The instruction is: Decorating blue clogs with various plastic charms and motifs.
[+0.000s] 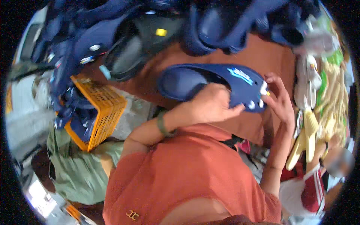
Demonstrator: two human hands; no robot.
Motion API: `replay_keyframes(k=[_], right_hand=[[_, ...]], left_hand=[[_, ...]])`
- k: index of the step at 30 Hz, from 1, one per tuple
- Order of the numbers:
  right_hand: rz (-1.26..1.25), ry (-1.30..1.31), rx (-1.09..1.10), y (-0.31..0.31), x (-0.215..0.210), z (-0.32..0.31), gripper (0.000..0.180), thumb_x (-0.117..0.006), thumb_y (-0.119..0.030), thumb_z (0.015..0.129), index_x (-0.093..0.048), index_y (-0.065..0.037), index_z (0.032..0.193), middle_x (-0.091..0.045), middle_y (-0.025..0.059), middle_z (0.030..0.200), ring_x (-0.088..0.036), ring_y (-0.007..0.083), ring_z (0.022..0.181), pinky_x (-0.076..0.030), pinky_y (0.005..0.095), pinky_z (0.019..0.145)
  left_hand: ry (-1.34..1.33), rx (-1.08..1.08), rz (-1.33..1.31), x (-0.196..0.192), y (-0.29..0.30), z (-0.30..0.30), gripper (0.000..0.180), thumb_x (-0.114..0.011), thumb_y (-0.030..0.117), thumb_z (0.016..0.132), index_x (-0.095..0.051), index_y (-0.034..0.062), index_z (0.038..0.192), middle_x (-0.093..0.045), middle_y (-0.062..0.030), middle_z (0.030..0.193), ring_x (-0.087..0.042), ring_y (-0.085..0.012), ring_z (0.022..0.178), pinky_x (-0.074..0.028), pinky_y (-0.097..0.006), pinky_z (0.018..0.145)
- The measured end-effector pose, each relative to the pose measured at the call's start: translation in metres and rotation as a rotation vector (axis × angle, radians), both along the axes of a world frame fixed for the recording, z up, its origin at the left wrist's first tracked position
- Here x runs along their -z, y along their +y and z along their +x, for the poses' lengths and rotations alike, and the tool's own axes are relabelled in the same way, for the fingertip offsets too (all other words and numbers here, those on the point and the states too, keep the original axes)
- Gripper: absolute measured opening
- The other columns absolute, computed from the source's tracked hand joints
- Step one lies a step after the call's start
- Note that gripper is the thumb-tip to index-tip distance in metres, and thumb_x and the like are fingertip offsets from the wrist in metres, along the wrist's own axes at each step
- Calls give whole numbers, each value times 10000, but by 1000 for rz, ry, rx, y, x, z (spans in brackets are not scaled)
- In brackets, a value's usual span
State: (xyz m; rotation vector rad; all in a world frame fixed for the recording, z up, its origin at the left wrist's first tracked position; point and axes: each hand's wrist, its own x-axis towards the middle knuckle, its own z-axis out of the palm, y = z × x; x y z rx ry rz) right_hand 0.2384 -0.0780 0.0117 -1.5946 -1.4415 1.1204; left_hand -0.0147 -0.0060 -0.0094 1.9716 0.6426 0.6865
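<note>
A dark blue slip-on clog (pixel 225 77) lies sideways in front of me on the brown cloth, its toe to the right. My left hand (pixel 212 105) grips it at the foot opening, fingers reaching inside, with the thumb along the upper. At the toe, my right hand (pixel 278 98) has thumb and forefinger around a white shoe charm (pixel 263 89) with a small yellow spot. More white charms (pixel 251 105) sit close by on the toe. A light blue and white decoration (pixel 240 75) marks the upper. The left fingertips are hidden inside the clog.
Dark blue clogs (pixel 210 30) and a black one (pixel 129 52) crowd the cloth's far side (pixel 277 56). An orange crate (pixel 112 108) with blue clogs stands at left. Along the right lie pale gloves (pixel 309 127) and clear plastic bags (pixel 318 43). People sit on both sides.
</note>
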Motion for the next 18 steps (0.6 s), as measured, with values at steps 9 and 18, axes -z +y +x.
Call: replay_keyframes(k=[9,18], right_hand=[[-25,407,115,7,32,-10,813,-771,-304,653,-438,63,1297,-509,142,1262,-471,242,1195,-318,342,1043],[20,653,129,10,29,-11,756,-699,-184,603,-438,83,1260,-547,179,1204,-556,266,1100,-399,358,999]], left_hand=[[175,-42,50,-5,-1,-2,477,-679,416,728,-611,-43,619,-594,-235,614,-606,-401,591,-508,-463,597],[238,145,250,-38,2,-20,569,-654,574,748,-641,6,728,-635,-219,753,-639,-364,689,-514,-429,652]])
